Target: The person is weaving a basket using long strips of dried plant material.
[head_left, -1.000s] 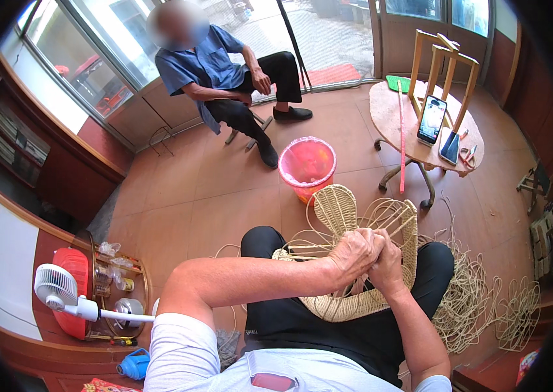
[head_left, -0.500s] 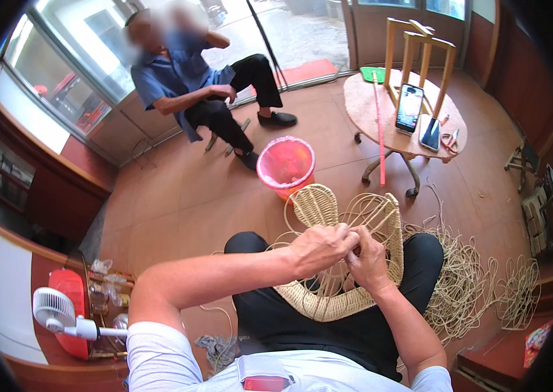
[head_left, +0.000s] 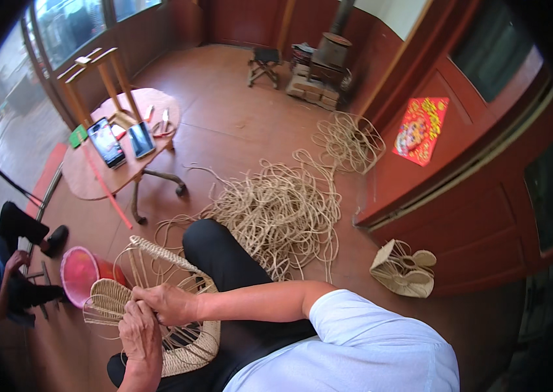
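A partly woven straw-cord piece (head_left: pixel 191 358) rests in my lap, with a thick curved rim, a rounded petal-shaped panel (head_left: pixel 108 297) and loose cords between them. My left hand (head_left: pixel 139 330) is closed at the base of that panel, fingers pinched on the straw cord. Right beside it, my right hand (head_left: pixel 169 304) is also closed on the cord, its forearm reaching in from the right. The two hands meet at the fingertips, which hide the exact spot where the strands cross.
A large tangle of cord (head_left: pixel 276 215) covers the floor ahead. Left of it stand a round table (head_left: pixel 84 179) with phones and a wooden frame, and a pink-lined bucket (head_left: pixel 79 277). A person (head_left: pixel 9 277) sits far left. Another woven piece (head_left: pixel 399 281) lies by the red doors.
The view has swung to the right, so the table, bucket and seated person now appear further left. Both hands stay together on the cords of the woven piece.
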